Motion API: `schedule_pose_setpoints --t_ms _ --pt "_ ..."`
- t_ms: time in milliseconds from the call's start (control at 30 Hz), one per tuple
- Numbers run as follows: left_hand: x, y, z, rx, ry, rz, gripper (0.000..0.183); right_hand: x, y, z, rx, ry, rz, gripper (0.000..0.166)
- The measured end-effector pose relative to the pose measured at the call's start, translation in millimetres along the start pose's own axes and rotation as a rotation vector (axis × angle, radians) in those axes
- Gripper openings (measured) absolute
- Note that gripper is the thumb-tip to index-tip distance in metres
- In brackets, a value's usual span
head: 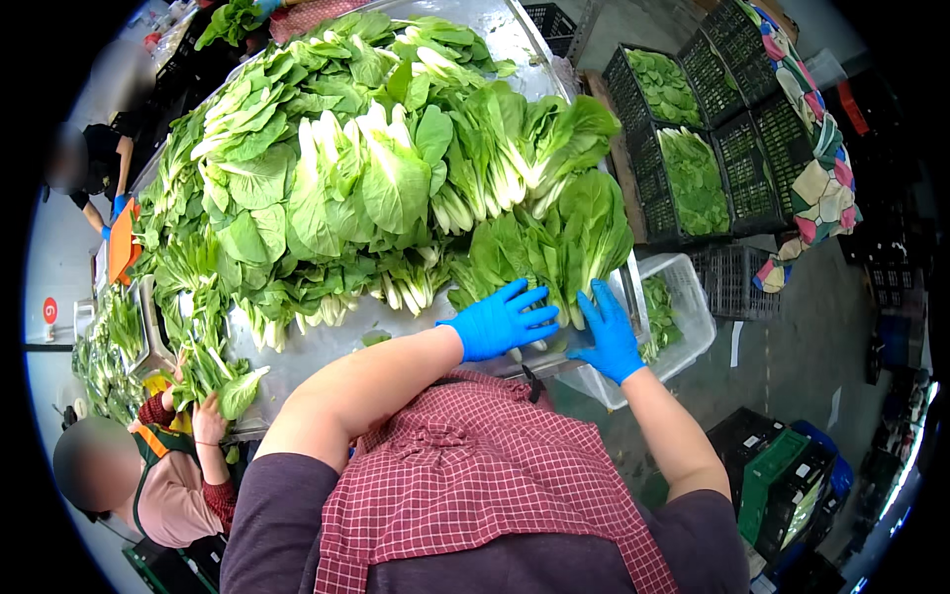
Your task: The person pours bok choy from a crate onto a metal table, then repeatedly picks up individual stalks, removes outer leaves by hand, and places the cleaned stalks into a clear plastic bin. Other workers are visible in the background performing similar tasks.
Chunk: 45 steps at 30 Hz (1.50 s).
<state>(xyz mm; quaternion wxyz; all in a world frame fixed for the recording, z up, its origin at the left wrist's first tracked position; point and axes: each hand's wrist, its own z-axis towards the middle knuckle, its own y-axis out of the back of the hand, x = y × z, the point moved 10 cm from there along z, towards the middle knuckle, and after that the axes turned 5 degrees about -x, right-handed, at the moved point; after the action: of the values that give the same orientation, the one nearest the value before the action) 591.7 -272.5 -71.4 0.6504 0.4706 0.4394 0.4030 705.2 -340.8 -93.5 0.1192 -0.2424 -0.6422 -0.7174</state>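
Note:
Both hands wear blue gloves at the near right edge of a metal table (326, 343) heaped with leafy greens (397, 185). My left hand (505, 321) lies palm down over the stem ends of a row of green heads (512, 256), its fingers slightly spread. My right hand (610, 332) touches the white stem ends of a large leafy head (594, 230) at the table's corner, thumb and fingers apart. Whether either hand grips a stem cannot be told. Paler heads with thick white stems lie in the middle of the pile.
A clear plastic bin (686, 319) with some leaves stands below the table's right edge. Black crates (653, 189) of greens stand at the right, green and black crates (772, 475) at the lower right. A co-worker (174, 475) handles greens at the left; others stand beyond the table.

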Motion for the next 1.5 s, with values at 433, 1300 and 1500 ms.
schedule_pose_setpoints --t_ms 433,1300,1500 --pt "47 -48 -77 0.234 0.556 -0.360 0.043 -67 -38 47 -0.299 -0.516 0.792 0.074" --pt "239 216 -235 -0.768 1.476 -0.392 0.069 139 -45 411 0.312 -0.468 0.541 0.035" --pt "242 214 -230 -0.798 1.453 -0.345 0.070 148 -53 403 0.393 -0.530 0.727 0.038"
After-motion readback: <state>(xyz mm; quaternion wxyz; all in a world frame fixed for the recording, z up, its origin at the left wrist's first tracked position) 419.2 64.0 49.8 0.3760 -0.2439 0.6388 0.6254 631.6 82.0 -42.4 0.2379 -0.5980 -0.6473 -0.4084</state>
